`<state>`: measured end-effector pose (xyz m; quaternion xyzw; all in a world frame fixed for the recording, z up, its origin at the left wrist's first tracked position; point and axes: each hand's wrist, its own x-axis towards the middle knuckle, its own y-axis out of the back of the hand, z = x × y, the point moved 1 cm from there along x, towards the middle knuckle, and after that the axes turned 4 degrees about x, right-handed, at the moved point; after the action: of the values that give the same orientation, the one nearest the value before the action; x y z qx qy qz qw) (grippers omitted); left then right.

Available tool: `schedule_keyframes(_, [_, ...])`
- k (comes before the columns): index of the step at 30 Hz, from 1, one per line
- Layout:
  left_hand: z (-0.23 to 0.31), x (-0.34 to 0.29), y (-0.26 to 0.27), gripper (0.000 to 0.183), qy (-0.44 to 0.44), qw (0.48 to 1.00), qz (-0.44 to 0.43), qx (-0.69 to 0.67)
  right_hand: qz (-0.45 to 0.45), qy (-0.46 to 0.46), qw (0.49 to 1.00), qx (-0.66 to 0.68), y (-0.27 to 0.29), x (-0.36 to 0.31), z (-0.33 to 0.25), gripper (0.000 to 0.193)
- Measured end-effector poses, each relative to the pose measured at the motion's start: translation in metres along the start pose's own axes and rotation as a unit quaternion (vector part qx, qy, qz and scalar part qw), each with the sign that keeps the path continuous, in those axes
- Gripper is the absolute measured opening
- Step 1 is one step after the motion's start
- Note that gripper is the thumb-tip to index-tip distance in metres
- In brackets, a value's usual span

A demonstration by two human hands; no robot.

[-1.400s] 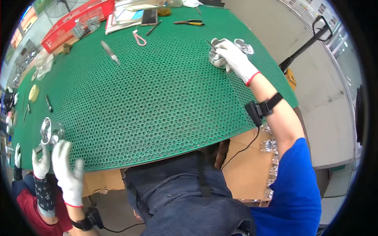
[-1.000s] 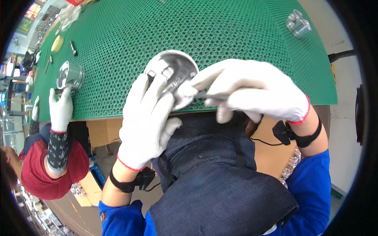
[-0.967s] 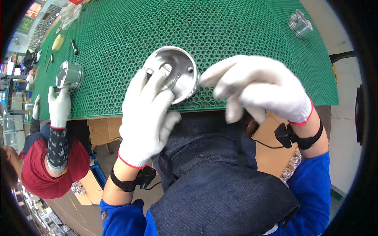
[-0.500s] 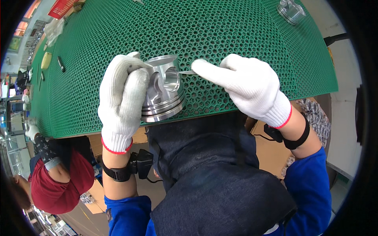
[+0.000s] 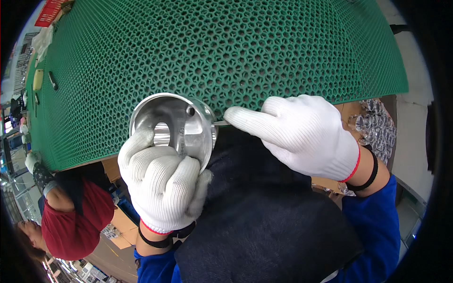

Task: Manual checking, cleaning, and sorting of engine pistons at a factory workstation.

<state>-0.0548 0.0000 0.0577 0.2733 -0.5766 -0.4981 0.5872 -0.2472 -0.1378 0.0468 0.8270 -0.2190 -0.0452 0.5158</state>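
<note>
A shiny metal piston (image 5: 195, 141) is tipped so that its hollow underside faces me, with the pin hole showing inside. My left hand (image 5: 163, 186), in a white knitted glove, grips its lower left wall, fingers closed around the rim. From the right, my gloved right hand (image 5: 299, 134) pinches a thin metal blade (image 5: 221, 123), index finger stretched along it. The blade's tip meets the piston's right outer side, close to the rings; whether it presses there I cannot tell. Most of the blade is hidden by the fingers.
A green honeycomb mat (image 5: 226, 52) covers the table. Far left lie a dark pen-like tool (image 5: 53, 80), a yellowish block (image 5: 38, 79) and a red tray (image 5: 49, 12). Several pistons (image 5: 373, 125) fill a box at the right. A person in a red shirt (image 5: 78, 221) works at the left.
My left hand has turned the piston from upright to hollow side toward me and brought it nearer. My right hand, with the blade, has moved down beside it.
</note>
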Motion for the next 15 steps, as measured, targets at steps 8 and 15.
schedule_keyframes(8, [-0.017, -0.004, 0.013, 0.029, 0.013, 0.999, -0.003, 0.047, -0.168, -0.342, 0.765, 0.518, 0.008, 0.011, 0.008, 0.035])
schedule_keyframes(15, [-0.005, 0.005, 0.029, 0.027, -0.003, 0.999, 0.033, -0.006, -0.170, -0.322, 0.754, 0.546, 0.008, 0.005, 0.007, 0.034])
